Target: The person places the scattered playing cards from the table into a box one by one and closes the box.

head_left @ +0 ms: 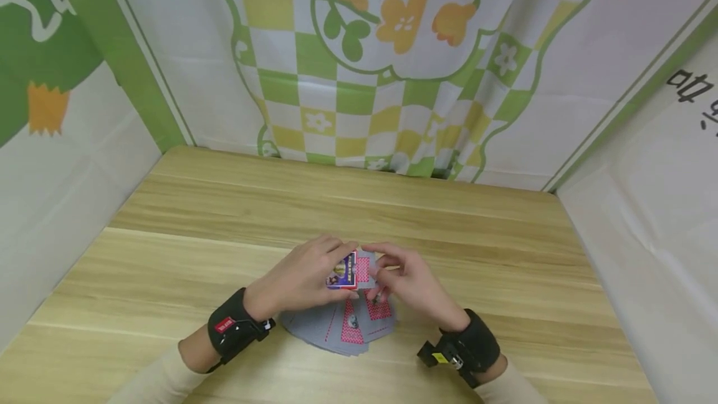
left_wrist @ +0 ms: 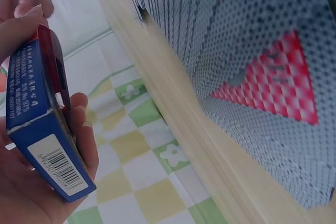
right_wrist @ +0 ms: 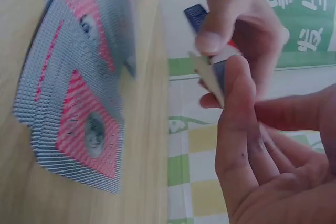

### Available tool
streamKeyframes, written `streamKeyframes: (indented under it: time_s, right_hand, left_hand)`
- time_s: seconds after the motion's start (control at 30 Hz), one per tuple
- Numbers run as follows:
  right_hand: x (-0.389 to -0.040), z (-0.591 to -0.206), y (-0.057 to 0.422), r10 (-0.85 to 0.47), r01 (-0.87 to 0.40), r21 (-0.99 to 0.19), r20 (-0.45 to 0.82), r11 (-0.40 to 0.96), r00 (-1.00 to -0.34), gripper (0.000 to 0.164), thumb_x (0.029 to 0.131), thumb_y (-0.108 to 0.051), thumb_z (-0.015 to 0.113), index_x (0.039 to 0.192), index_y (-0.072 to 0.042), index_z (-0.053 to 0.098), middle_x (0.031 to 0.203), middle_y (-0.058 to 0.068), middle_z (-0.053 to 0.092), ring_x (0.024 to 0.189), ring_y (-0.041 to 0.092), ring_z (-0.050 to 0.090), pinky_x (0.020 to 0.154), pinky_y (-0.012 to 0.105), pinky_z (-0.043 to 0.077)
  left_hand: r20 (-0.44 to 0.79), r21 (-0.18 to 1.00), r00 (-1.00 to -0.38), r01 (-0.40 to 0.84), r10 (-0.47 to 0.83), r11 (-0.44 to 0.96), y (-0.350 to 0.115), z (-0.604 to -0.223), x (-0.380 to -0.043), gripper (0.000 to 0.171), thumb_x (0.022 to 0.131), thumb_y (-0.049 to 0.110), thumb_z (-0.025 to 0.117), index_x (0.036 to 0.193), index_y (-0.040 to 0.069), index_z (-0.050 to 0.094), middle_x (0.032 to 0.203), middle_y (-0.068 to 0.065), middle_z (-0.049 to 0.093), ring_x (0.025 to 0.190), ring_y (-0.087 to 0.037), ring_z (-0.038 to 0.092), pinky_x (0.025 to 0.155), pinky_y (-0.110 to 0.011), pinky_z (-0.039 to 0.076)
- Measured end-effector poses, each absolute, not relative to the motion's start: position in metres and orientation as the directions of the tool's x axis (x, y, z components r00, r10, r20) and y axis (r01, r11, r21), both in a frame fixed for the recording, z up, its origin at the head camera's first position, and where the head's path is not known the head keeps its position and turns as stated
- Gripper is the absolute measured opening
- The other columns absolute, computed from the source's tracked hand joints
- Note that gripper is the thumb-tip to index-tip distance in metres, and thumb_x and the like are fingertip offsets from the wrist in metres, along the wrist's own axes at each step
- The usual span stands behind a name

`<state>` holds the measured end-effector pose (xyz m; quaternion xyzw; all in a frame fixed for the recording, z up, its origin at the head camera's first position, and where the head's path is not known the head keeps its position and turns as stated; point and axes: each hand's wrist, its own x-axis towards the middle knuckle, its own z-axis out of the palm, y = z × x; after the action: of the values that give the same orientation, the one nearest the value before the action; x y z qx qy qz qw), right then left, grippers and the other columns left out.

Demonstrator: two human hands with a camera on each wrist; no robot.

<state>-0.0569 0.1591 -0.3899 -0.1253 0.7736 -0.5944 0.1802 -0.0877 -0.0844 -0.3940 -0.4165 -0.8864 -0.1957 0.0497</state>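
My left hand (head_left: 305,276) grips a small blue and red playing card box (head_left: 343,272) above the table. The left wrist view shows a barcode on the box's end, with fingers wrapped around its sides. At the box's right end, my right hand (head_left: 415,284) pinches a grey-edged playing card (head_left: 364,269) with a red patterned back. In the right wrist view a pale flap (right_wrist: 211,77) stands out at the box's end, beside my right fingertips. Below both hands, a wide fan of playing cards (head_left: 316,326) lies face down on the table.
The wooden table (head_left: 235,204) extends around the fan to both sides and behind. A checkered, flowered cloth (head_left: 359,92) hangs along its far edge. White and green panels (head_left: 645,204) border the table's left and right sides.
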Motion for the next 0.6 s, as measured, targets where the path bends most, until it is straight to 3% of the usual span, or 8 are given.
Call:
streamKeyframes:
  time_s: [0.13,0.3,0.4,0.6]
  right_hand:
    - [-0.058,-0.396,0.156,-0.402,0.038,-0.967,-0.140,0.251,-0.905,0.045,0.100,-0.005,0.066,0.144,-0.006,0.057,0.088,0.019,0.074,0.072,0.037,0.075,0.065,0.044,0.063]
    - [-0.059,-0.408,0.149,-0.356,0.050,-0.960,-0.150,0.275,-0.922,0.025,0.094,-0.006,0.073,0.115,0.002,0.060,0.072,0.002,0.068,0.057,0.013,0.062,0.055,0.025,0.053]
    - [-0.058,-0.409,0.147,-0.333,0.030,-0.961,-0.124,0.275,-0.935,0.017,0.094,-0.006,0.074,0.101,0.002,0.060,0.073,-0.001,0.064,0.055,0.012,0.058,0.052,0.022,0.049]
    - [-0.055,-0.407,0.145,-0.320,0.014,-0.978,-0.081,0.207,-0.944,0.010,0.098,-0.004,0.071,0.095,0.003,0.065,0.074,0.002,0.066,0.056,0.010,0.062,0.053,0.025,0.055]
  left_hand:
    - [0.286,0.267,-0.600,0.799,0.747,0.539,-0.082,-0.395,-0.086,0.083,0.084,0.056,0.084,0.146,0.006,0.060,0.122,-0.006,0.071,0.113,-0.019,0.067,0.093,-0.036,0.059]
    - [0.329,0.238,-0.554,0.832,0.765,0.501,-0.078,-0.394,-0.081,0.082,0.082,0.054,0.087,0.144,0.007,0.062,0.120,-0.005,0.072,0.112,-0.019,0.067,0.095,-0.036,0.059]
    - [0.311,0.244,-0.568,0.823,0.762,0.513,-0.079,-0.393,-0.081,0.081,0.083,0.055,0.085,0.144,0.006,0.062,0.123,-0.006,0.072,0.115,-0.021,0.067,0.097,-0.037,0.059]
    - [0.302,0.294,-0.607,0.793,0.735,0.534,-0.080,-0.392,-0.083,0.083,0.084,0.057,0.083,0.145,0.005,0.061,0.124,-0.007,0.071,0.112,-0.018,0.067,0.090,-0.034,0.059]
